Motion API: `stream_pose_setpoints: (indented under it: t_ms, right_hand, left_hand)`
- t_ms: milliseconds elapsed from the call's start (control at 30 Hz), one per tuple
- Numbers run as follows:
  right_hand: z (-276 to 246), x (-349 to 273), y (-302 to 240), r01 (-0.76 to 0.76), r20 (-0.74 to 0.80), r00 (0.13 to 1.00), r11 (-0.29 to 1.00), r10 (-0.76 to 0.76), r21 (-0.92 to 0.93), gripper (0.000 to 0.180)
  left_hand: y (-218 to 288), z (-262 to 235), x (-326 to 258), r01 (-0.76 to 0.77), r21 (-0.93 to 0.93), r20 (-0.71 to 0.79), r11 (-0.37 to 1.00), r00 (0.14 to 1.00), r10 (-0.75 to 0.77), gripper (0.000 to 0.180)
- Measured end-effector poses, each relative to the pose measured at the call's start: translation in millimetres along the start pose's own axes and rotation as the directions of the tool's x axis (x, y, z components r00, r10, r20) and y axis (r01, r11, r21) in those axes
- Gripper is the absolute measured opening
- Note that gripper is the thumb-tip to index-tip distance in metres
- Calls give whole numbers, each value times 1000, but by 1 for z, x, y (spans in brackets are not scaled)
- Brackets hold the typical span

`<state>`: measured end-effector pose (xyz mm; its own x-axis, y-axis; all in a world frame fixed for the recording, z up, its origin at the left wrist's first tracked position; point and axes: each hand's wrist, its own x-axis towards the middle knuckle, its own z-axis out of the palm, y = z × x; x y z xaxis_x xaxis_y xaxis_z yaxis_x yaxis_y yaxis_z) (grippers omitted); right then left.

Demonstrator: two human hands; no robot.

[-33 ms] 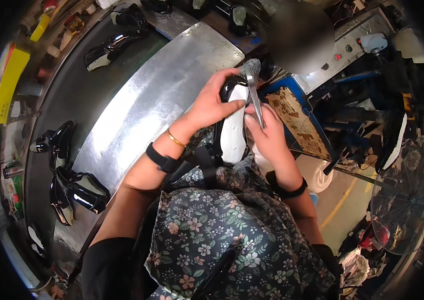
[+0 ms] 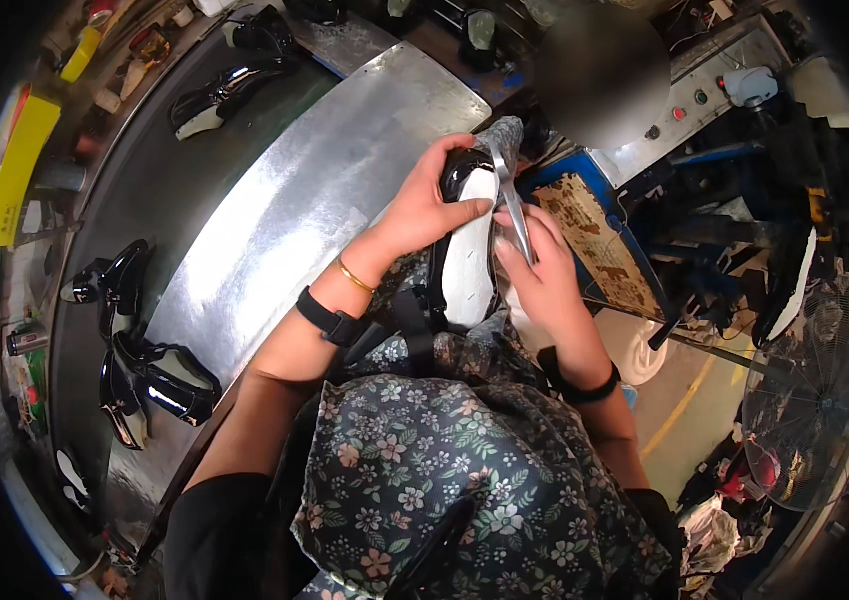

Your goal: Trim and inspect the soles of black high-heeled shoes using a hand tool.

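My left hand grips a glossy black shoe, its white underside turned up and its long side running toward my lap. The left thumb presses on the white surface near the shoe's far end. Closed around a long silver metal tool is my right hand, just right of the shoe. The tool slants along the shoe's right edge, its wider end near the far end of the shoe. The fingers partly hide its lower part, and its exact kind does not show.
A shiny metal table lies to the left. Beyond it, a dark belt carries several black shoes. At the right stand a worn blue-edged panel, a control box with buttons and a caged fan.
My right hand has shifted slightly to the right, tilting the tool's lower end a little. My left hand and the shoe have stayed nearly in place.
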<state>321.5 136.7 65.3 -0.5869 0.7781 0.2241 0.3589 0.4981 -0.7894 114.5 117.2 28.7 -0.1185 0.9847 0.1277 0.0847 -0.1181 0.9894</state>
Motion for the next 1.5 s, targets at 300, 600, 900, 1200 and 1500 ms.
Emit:
stream_pose_setpoints:
  t_ms: [300,600,900,1200,1500]
  right_hand:
    - [-26,-22,-8,-638,528,769,490,361,594,35]
    - [-17,-17,-23,-580,399,764,810,507,83,27]
    - [15,-21,3,-520,399,854,525,332,674,27]
    - [-24,-9,9,-604,518,772,678,368,419,30]
    - [33,-13,2,-386,386,888,-54,251,921,22]
  left_hand:
    - [-4,-13,-3,61,-175,146,983,989,-36,76]
    - [-4,-11,-6,2,9,146,1000,989,-3,76]
    - [-4,-12,0,42,19,143,999,989,-44,76]
    - [-6,-10,-1,77,23,164,997,983,-79,79]
    - [-11,-4,8,8,85,149,996,989,-20,80]
